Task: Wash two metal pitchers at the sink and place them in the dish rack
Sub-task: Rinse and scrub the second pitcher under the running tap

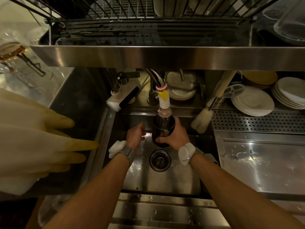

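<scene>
A dark metal pitcher [162,128] stands upright in the sink [181,176], right under the faucet nozzle [163,104] with its white ribbed tip. My right hand [177,136] grips the pitcher from the right side. My left hand [135,135] hovers just left of the pitcher, fingers loosely curled, holding nothing. The wire dish rack [148,30] sits on the steel shelf above the sink. I see only one pitcher.
The sink drain [159,160] lies below my hands. A bottle brush [202,119] leans at the sink's right rim. Stacked plates [254,100] sit at the back right by a perforated drain board [257,121]. Rubber gloves [38,139] hang at the left. Glassware [290,22] stands top right.
</scene>
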The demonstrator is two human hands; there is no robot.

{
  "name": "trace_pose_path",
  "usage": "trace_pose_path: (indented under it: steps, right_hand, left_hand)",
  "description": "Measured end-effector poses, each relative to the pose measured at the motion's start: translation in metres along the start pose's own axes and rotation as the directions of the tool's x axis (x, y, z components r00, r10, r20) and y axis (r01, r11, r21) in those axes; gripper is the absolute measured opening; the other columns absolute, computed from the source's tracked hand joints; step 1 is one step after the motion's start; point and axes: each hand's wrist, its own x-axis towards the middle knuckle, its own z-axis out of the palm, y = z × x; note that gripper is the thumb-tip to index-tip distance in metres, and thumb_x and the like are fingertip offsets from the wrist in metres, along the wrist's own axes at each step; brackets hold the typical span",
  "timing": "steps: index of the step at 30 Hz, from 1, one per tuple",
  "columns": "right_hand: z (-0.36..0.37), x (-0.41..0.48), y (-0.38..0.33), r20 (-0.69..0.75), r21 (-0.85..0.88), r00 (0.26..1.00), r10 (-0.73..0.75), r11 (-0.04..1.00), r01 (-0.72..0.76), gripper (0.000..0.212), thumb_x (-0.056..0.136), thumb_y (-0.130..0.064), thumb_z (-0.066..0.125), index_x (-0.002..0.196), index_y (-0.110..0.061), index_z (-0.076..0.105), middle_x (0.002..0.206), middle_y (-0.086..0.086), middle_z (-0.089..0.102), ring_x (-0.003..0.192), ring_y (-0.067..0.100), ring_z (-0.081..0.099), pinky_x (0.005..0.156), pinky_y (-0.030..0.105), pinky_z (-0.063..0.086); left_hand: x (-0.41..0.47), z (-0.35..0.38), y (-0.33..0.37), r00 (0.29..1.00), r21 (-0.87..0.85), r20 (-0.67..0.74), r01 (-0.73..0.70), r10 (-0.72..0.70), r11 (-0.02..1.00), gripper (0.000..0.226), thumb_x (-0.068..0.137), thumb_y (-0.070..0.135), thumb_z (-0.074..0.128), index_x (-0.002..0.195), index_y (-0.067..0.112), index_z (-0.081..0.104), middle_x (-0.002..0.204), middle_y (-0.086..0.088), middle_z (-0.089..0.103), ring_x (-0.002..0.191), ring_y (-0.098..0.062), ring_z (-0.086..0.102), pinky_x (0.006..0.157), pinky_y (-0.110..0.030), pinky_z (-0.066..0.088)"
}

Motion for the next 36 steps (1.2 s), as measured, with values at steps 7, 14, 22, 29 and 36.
trace_pose_path:
  steps: [7,14,22,29,36]
  right_hand:
    - [-0.003,0.0,0.004,-0.024,0.007,0.999,0.022,1.0,-0.021,0.102,0.054,-0.014,0.09,0.139,-0.016,0.034,0.133,0.003,0.054,0.123,0.02,0.051,0.096,0.023,0.038]
    - [-0.003,0.005,0.001,0.014,-0.029,1.0,0.007,1.0,-0.007,0.102,0.053,-0.015,0.09,0.138,-0.017,0.034,0.134,0.003,0.054,0.125,0.022,0.051,0.099,0.026,0.039]
    - [-0.01,0.01,-0.004,0.02,-0.105,1.0,0.005,0.994,-0.003,0.102,0.05,-0.018,0.089,0.137,-0.021,0.036,0.133,0.004,0.053,0.123,0.023,0.05,0.101,0.031,0.041]
    - [-0.027,0.002,-0.01,0.138,-0.441,0.98,0.146,0.895,-0.071,0.096,0.05,-0.037,0.084,0.128,-0.033,0.027,0.123,0.007,0.053,0.114,0.031,0.052,0.094,0.049,0.05]
    - [-0.049,0.003,-0.027,0.218,-0.817,0.939,0.265,0.577,0.027,0.085,0.047,-0.055,0.08,0.12,-0.019,0.054,0.114,0.004,0.063,0.099,0.025,0.062,0.083,0.039,0.056]
  left_hand:
    - [-0.001,-0.002,-0.002,0.997,0.023,-0.067,-0.034,0.035,0.999,0.037,0.097,0.037,0.045,0.106,0.007,0.065,0.096,-0.01,0.063,0.086,-0.023,0.058,0.054,-0.027,0.034]
    - [-0.004,-0.003,0.006,0.996,0.024,-0.071,-0.053,0.055,0.998,0.03,0.096,0.034,0.048,0.093,0.009,0.064,0.094,-0.011,0.062,0.085,-0.024,0.057,0.057,-0.027,0.037]
    - [-0.011,0.0,0.016,0.994,0.041,-0.061,-0.088,0.09,0.995,0.024,0.095,0.033,0.05,0.085,0.014,0.061,0.08,-0.007,0.059,0.063,-0.015,0.051,0.054,-0.026,0.034]
    - [-0.014,-0.001,0.012,0.993,0.118,-0.087,-0.072,0.082,0.99,0.038,0.09,0.037,0.057,0.109,0.005,0.067,0.115,-0.017,0.067,0.111,-0.032,0.061,0.099,-0.042,0.045]
    - [-0.026,0.002,0.033,0.987,0.182,-0.084,-0.121,0.138,0.976,0.035,0.085,0.031,0.063,0.102,0.002,0.071,0.112,-0.019,0.069,0.108,-0.034,0.063,0.092,-0.036,0.048]
